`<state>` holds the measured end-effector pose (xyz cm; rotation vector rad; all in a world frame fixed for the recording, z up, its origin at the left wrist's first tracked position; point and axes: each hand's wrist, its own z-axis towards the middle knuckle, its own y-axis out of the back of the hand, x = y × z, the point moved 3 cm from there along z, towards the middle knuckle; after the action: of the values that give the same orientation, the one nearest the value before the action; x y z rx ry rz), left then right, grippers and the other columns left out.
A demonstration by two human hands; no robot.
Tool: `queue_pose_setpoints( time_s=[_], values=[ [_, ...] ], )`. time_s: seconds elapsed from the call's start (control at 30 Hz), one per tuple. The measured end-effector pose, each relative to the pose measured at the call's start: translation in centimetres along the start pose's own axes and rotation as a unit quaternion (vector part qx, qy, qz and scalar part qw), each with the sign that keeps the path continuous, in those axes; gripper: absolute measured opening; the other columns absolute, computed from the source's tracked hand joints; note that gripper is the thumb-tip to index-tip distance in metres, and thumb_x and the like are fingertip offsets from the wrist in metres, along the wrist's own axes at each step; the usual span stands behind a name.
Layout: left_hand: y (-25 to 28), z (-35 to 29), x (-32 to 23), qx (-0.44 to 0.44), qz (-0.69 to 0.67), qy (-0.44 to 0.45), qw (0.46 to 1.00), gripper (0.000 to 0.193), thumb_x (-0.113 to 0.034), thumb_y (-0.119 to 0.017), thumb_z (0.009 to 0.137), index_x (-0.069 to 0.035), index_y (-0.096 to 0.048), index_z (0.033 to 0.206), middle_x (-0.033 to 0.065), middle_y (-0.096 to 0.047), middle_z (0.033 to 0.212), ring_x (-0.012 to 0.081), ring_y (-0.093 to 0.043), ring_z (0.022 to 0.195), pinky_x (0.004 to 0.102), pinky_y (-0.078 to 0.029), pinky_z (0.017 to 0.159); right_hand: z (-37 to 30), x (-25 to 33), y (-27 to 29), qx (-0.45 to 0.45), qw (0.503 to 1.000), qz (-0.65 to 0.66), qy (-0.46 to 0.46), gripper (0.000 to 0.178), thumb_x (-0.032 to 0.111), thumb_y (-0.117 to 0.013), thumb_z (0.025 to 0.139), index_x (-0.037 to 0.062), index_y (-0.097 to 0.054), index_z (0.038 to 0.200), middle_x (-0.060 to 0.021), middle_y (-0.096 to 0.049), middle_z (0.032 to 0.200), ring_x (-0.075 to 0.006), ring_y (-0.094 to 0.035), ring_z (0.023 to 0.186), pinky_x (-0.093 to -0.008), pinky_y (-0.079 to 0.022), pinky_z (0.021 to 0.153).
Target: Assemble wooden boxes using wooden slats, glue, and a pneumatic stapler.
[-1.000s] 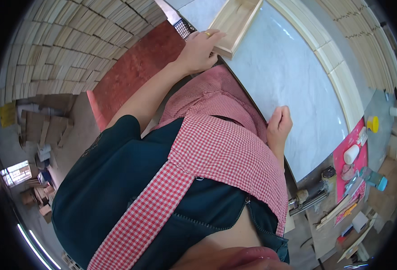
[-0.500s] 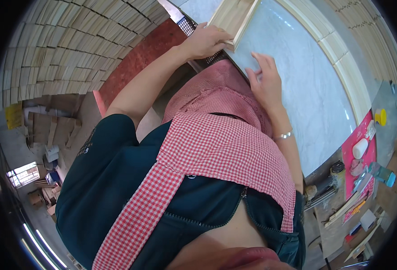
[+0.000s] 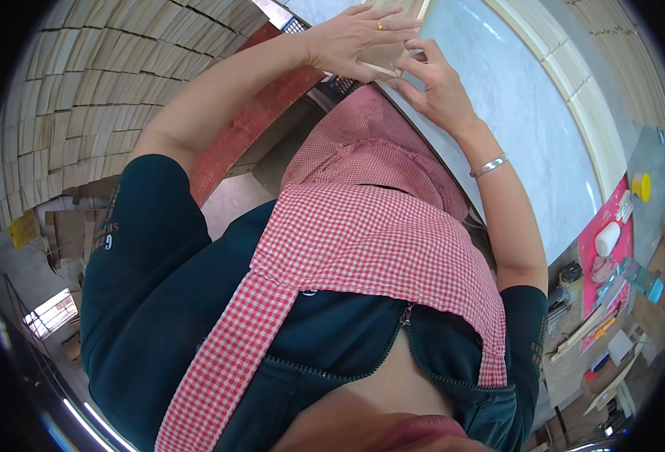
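A shallow light-wood tray [image 3: 381, 70] lies at the near left edge of a pale marbled tabletop [image 3: 521, 151]. My left hand [image 3: 359, 41] reaches across it, fingers stretched out flat over the wood and the thumb by its near edge. A gold ring sits on one finger. At the tray's near right corner, my right hand [image 3: 434, 83] is closed, with thumb and bent fingers pinching the corner. Much of the tray is hidden under my left hand or cut off by the upper edge of the view.
Light wood pieces [image 3: 573, 83] line the table's far right side. Tall stacks of wood slats [image 3: 106, 90] stand to the left above a red board [image 3: 250, 128]. At right are a yellow round container [image 3: 640, 187], a white roll [image 3: 607, 239] and a clear bottle [image 3: 641, 279].
My left hand has moved up and spread over the tray. My right hand has gone from empty above the tabletop to the tray's near corner, closing on it. The view has shifted slightly.
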<state>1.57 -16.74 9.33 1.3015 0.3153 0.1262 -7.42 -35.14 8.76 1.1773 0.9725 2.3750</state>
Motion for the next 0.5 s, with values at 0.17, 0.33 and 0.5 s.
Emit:
queue_pose_setpoints(
  time_s=[0.17,0.33,0.5],
  values=[
    [0.0,0.4,0.2,0.057,0.010,-0.045,0.997,0.085,-0.047,-0.065,0.087,-0.018,-0.031,0.159,0.0102,-0.024,0.167,0.0387,-0.016,0.155,0.0669,-0.016,0.119,0.2,0.4,-0.1,0.001,1.000,0.010,0.000,0.025,0.009,-0.079,0.084,0.0044,-0.072,0.108,-0.0036,-0.054,0.129,-0.0171,-0.062,0.095,-0.0273,-0.053,0.082],
    [-0.5,0.4,0.7,0.075,0.028,-0.040,0.996,0.087,-0.048,-0.066,0.085,-0.019,-0.032,0.159,0.0075,-0.027,0.167,0.0375,-0.017,0.155,0.0666,-0.014,0.120,-0.2,0.5,-0.5,-0.035,0.999,-0.007,0.029,0.024,0.007,-0.076,0.086,0.0034,-0.071,0.109,-0.0053,-0.056,0.128,-0.0158,-0.064,0.094,-0.0238,-0.054,0.080],
    [-0.4,0.0,1.1,0.086,-0.040,-0.036,0.995,0.088,-0.050,-0.067,0.083,-0.020,-0.034,0.159,0.0052,-0.029,0.166,0.0362,-0.016,0.156,0.0675,-0.013,0.119,-1.2,0.5,-0.1,-0.175,0.932,0.263,-0.178,0.018,0.004,-0.070,0.090,-0.0012,-0.068,0.107,-0.0101,-0.065,0.114,-0.0167,-0.069,0.086,-0.0228,-0.056,0.073]
  ],
)
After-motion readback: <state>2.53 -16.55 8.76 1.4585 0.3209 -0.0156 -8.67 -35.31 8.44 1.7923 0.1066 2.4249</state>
